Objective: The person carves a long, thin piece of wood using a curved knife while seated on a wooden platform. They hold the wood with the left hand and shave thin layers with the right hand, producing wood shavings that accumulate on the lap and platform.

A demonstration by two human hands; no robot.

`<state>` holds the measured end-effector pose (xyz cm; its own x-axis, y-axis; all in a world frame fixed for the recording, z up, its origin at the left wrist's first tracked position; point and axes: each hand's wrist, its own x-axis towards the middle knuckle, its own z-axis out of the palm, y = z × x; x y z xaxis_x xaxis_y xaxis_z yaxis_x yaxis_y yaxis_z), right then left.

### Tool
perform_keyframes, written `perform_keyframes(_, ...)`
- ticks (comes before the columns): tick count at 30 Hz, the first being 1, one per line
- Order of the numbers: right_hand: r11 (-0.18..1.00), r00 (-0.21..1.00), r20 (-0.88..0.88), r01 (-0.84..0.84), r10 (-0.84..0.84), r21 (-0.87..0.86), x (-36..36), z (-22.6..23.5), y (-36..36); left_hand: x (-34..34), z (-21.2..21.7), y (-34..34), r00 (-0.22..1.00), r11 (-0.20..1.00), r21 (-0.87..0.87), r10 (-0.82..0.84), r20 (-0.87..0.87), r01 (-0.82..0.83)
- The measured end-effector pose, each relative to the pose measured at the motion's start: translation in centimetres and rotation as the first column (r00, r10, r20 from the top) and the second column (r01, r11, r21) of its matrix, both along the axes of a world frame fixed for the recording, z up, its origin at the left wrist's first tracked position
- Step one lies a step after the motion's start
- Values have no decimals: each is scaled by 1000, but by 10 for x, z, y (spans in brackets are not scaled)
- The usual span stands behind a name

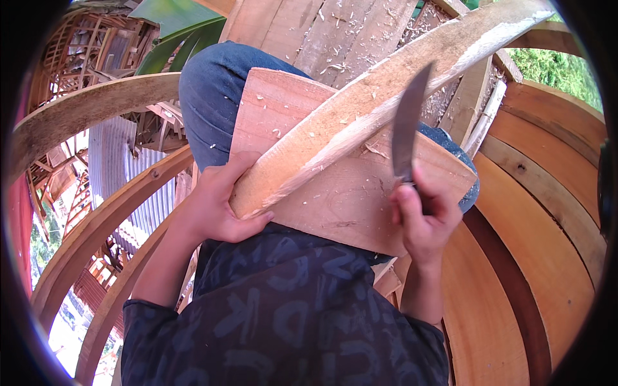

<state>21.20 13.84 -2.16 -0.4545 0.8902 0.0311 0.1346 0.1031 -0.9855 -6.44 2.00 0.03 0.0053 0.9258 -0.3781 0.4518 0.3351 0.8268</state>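
Note:
My left hand [225, 199] is closed around the near end of a long, curved strip of pale wood [335, 135]. The strip slants up to the far right, its right edge freshly whittled and lighter than its brown top face. Under it, a flat wooden board [335, 206] rests across my lap. In my right hand [425, 215] is a knife [410, 122], the fist wrapped round its handle. Its broad, dark blade points upward beside the strip; whether it touches the wood I cannot tell.
Wood shavings [335, 64] litter the planks [360, 32] ahead. Curved timber ribs [96, 231] rise on my left, with corrugated metal sheets [145, 186] beyond them. Curved planks [515, 257] wall the right side. A green leaf [177, 32] hangs at the far left.

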Motion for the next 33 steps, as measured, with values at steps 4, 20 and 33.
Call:
perform_keyframes(4,980,996,39,84,-78,-182,8,-12,-12,-1,-2,3,999,997,68,-45,-12,46)
perform_keyframes(20,912,959,-117,203,-259,-356,7,1,9,-3,0,1,999,997,57,-44,-23,45)
perform_keyframes(33,959,996,77,66,-46,-275,10,-7,-9,-3,3,4,998,997,47,-52,-19,53)
